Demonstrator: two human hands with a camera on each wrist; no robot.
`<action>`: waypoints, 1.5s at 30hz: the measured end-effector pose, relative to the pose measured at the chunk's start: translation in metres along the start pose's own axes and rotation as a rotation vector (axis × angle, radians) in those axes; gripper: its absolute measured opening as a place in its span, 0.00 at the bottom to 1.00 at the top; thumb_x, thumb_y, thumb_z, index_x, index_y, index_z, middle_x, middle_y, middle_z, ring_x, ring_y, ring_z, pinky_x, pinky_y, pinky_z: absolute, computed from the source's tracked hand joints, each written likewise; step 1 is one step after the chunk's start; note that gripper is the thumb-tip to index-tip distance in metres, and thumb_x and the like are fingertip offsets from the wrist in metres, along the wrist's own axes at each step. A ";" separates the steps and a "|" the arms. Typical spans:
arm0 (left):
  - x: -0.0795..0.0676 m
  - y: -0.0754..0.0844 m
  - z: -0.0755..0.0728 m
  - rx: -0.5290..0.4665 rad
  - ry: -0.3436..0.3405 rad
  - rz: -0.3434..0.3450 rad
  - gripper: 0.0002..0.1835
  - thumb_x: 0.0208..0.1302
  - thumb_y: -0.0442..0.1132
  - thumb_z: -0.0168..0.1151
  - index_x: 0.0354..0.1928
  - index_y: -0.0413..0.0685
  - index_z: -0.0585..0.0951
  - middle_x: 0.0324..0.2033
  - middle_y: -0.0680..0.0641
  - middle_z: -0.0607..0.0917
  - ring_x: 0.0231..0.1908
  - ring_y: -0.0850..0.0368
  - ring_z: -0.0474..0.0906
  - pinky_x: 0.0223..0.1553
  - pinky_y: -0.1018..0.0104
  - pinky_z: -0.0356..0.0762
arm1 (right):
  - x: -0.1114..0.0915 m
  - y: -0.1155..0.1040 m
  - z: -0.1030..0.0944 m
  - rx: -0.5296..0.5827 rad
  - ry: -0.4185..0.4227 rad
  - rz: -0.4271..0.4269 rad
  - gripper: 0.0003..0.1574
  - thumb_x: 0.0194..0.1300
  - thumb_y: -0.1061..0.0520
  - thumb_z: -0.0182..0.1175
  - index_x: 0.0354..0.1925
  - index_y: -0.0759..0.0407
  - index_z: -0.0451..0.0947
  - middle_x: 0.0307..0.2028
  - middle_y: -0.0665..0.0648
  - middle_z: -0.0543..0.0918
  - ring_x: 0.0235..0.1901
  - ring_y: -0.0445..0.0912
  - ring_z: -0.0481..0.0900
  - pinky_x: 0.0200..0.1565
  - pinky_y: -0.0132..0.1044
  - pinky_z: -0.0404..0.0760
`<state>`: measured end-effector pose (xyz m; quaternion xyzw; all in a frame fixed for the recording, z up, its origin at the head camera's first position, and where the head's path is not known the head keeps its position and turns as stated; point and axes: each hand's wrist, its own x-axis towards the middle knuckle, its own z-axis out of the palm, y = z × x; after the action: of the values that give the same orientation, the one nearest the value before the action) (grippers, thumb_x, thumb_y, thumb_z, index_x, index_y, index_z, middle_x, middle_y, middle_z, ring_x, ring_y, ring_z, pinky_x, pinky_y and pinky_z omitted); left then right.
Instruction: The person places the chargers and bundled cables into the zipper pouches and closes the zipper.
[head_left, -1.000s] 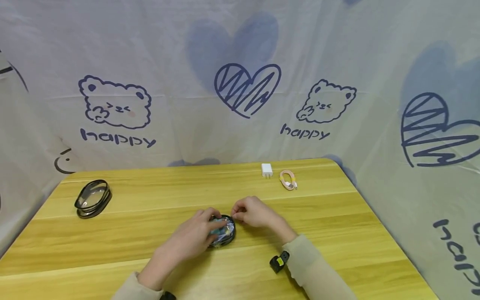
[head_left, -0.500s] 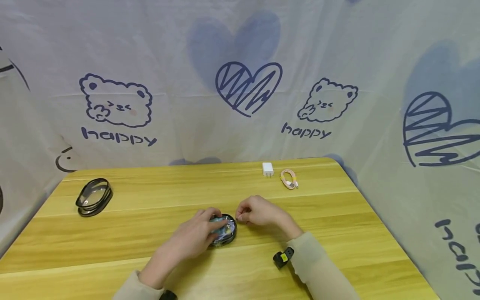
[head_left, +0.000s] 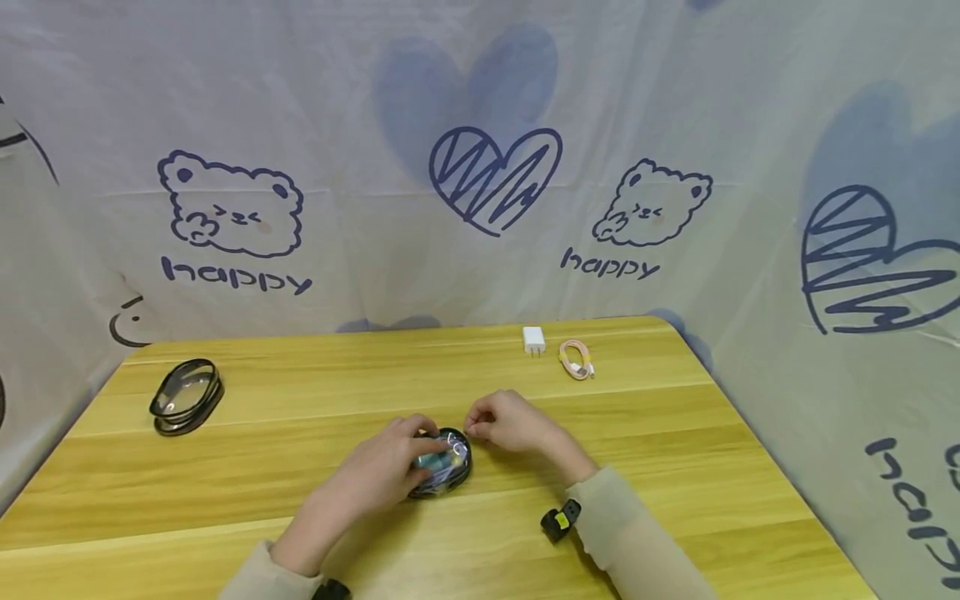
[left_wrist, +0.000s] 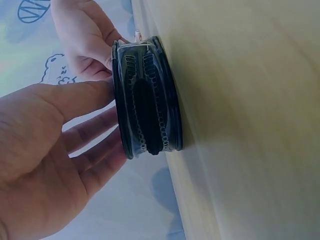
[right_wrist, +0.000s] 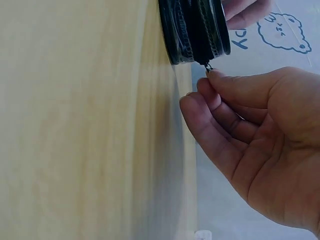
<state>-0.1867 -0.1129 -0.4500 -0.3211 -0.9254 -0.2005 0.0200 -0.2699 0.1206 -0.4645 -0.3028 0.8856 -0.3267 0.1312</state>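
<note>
A small rounded clear pouch (head_left: 454,468) with black trim sits on the table, with teal and bluish contents showing through its top. Over its left part lies my left hand (head_left: 375,471); the left wrist view shows the thumb and fairly straight fingers touching its upper face. At the far right edge of the pouch, my right hand (head_left: 508,422) pinches the zipper pull (right_wrist: 208,70) between thumb and forefinger. The black zipper band (left_wrist: 147,110) runs around the pouch's side. Part of the top is hidden under my left hand.
An empty-looking clear case with black trim (head_left: 186,398) lies at the table's left. Toward the back right are a white plug charger (head_left: 533,339) and a coiled pink cable (head_left: 576,360). A printed cloth (head_left: 360,167) hangs behind the wooden table (head_left: 300,467).
My right hand shifts slightly right, then back left toward the pouch. My left hand's fingers draw back a little to the left, baring more of the teal contents.
</note>
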 end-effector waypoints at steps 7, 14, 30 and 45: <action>0.000 -0.001 0.001 0.037 -0.003 0.080 0.20 0.61 0.29 0.74 0.56 0.47 0.88 0.63 0.43 0.81 0.58 0.42 0.77 0.56 0.48 0.83 | 0.002 0.001 0.004 0.022 0.019 0.017 0.08 0.75 0.62 0.63 0.37 0.58 0.87 0.28 0.52 0.86 0.27 0.37 0.76 0.31 0.30 0.76; -0.003 0.002 -0.001 0.038 -0.045 0.043 0.20 0.66 0.29 0.71 0.59 0.48 0.87 0.66 0.42 0.78 0.59 0.41 0.75 0.52 0.48 0.85 | 0.002 0.002 0.004 0.021 0.017 0.012 0.08 0.74 0.62 0.63 0.36 0.57 0.87 0.28 0.49 0.85 0.27 0.37 0.77 0.31 0.29 0.76; -0.002 0.005 0.001 0.031 -0.080 -0.049 0.21 0.69 0.31 0.69 0.62 0.51 0.86 0.68 0.47 0.77 0.58 0.45 0.73 0.38 0.59 0.85 | -0.007 0.004 -0.012 -0.013 -0.157 -0.040 0.08 0.73 0.63 0.64 0.36 0.58 0.87 0.29 0.51 0.86 0.26 0.37 0.76 0.31 0.31 0.78; -0.001 0.004 0.001 0.004 -0.020 -0.040 0.20 0.63 0.31 0.74 0.57 0.47 0.88 0.63 0.43 0.81 0.50 0.46 0.75 0.43 0.55 0.84 | -0.004 -0.001 -0.003 -0.005 -0.038 0.015 0.06 0.73 0.61 0.64 0.37 0.58 0.87 0.31 0.50 0.86 0.28 0.38 0.77 0.33 0.31 0.77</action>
<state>-0.1831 -0.1098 -0.4497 -0.3044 -0.9322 -0.1957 0.0072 -0.2680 0.1240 -0.4614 -0.3027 0.8860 -0.3177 0.1497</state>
